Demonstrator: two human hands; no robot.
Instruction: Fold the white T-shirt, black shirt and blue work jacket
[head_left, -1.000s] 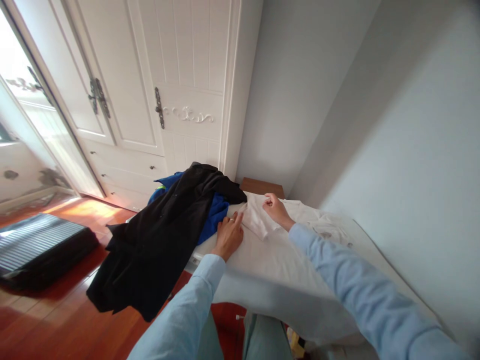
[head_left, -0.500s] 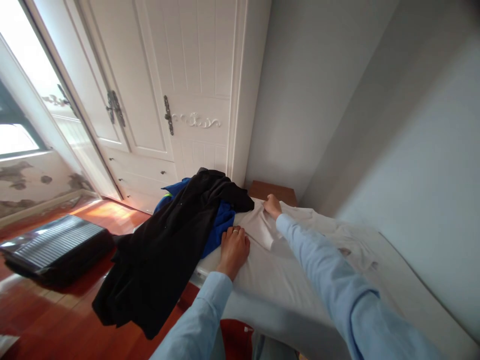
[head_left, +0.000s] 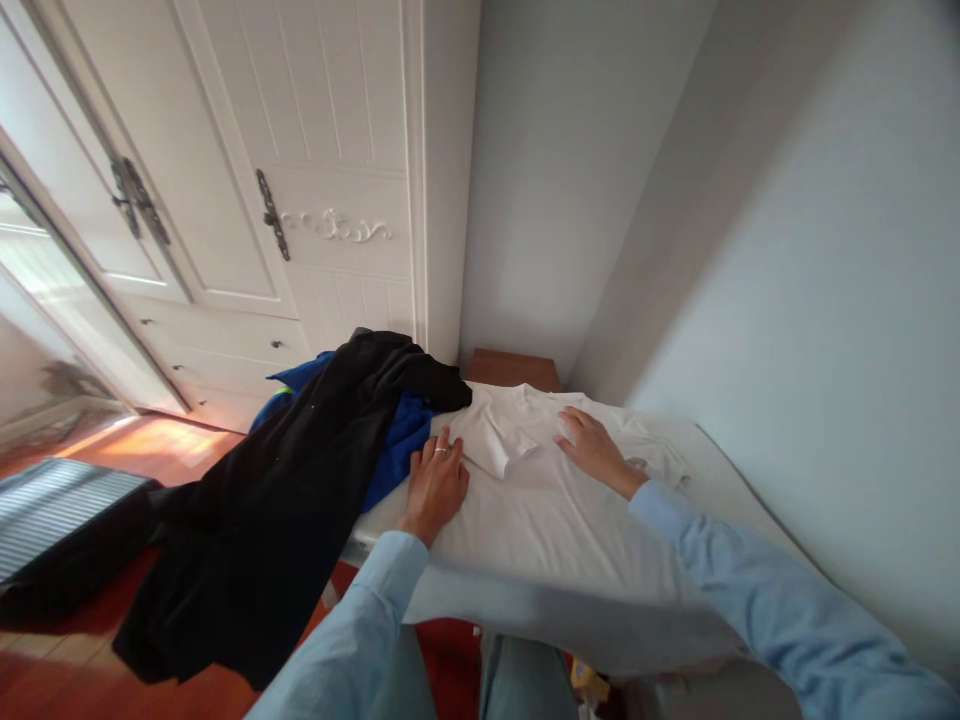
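A white T-shirt (head_left: 555, 430) is spread over a white-covered table (head_left: 525, 535), with one sleeve showing near the far left corner. My left hand (head_left: 437, 487), wearing a ring, rests palm down by the shirt's left side with its fingers apart. Just left of it lie a blue garment (head_left: 397, 445) and, on top, a black garment (head_left: 300, 500) that hangs off the table edge. Over the middle of the shirt is my right hand (head_left: 595, 452), its fingers stretched out and touching or just above the cloth. Neither hand grips anything.
A white wardrobe (head_left: 345, 140) stands behind the clothes. Past the table's far end is a brown wooden surface (head_left: 514, 368), and a grey wall (head_left: 787, 300) runs along the right. A ridged dark case (head_left: 71, 520) lies on the reddish floor at left.
My right hand has let go of the shirt's far part and moved back toward me, opening over the cloth. The sleeve now lies flatter. The view has swung right; my left hand stays by the blue garment.
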